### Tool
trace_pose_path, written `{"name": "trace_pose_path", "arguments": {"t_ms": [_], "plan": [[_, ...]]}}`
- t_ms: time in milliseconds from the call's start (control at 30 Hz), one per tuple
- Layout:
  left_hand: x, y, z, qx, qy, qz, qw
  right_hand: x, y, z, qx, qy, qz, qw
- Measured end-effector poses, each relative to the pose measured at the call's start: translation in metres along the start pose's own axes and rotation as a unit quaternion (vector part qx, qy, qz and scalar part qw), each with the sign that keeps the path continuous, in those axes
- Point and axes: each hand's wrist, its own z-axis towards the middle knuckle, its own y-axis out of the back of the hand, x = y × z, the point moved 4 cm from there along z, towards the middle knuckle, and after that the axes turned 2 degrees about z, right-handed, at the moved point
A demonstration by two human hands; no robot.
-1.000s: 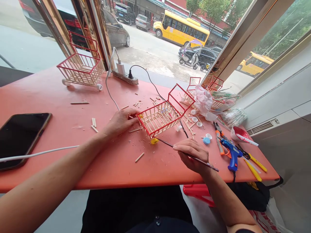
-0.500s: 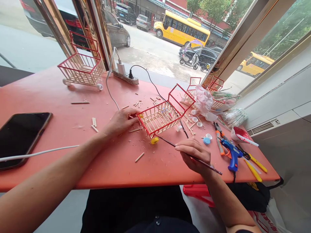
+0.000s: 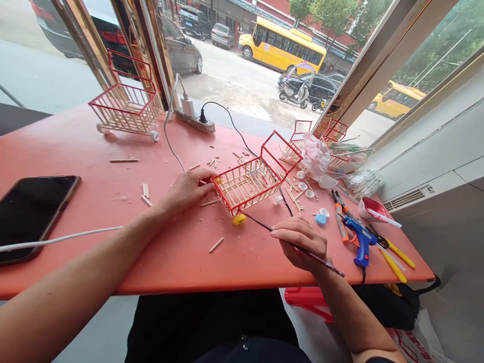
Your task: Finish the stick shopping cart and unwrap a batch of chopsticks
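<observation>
Left hand [image 3: 189, 189], in the head view, clasps the left end of a red-rimmed, pale wooden toy cart [image 3: 245, 190] on the orange-red worktop [image 3: 170, 267]; the right hand [image 3: 302, 241] pinches a slim dark brush [image 3: 260, 223] near the cart's round yellow wheel [image 3: 239, 219]. Painting seems in hand; the next stroke calls for steadiness.

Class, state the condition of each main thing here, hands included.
Near cart: rim red
Left hand: at near cart's corner
Right hand: closed on brush
Brush: tip by near cart
Left cart: upright
Phone: screen dark
Power strip: plugs inserted
Glue gun: lying down
Cup: open
</observation>
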Motion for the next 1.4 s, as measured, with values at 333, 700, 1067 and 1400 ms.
{"name": "trace_pose_path", "arguments": {"t_ms": [333, 700, 1067, 1400], "plan": [[0.0003, 0.0003, 0.0001, 0.0, 0.001, -0.002, 1.0, 0.0018, 0.0033, -0.002, -0.017, 0.01, 0.0, 1.0], [-0.0012, 0.0007, 0.0, 0.005, 0.004, 0.0, 1.0, 0.0041, 0.0017, -0.0017, -0.009, 0.014, 0.017, 1.0], [-0.0004, 0.0001, -0.0007, 0.001, 0.004, -0.013, 1.0, 0.0056, 0.0004, -0.0015, 0.007, 0.015, 0.025, 1.0], [0.0017, -0.0005, 0.0002, 0.0, 0.01, -0.01, 1.0, 0.0043, -0.0034, -0.0016, 0.021, 0.006, 0.027, 0.999]]}}
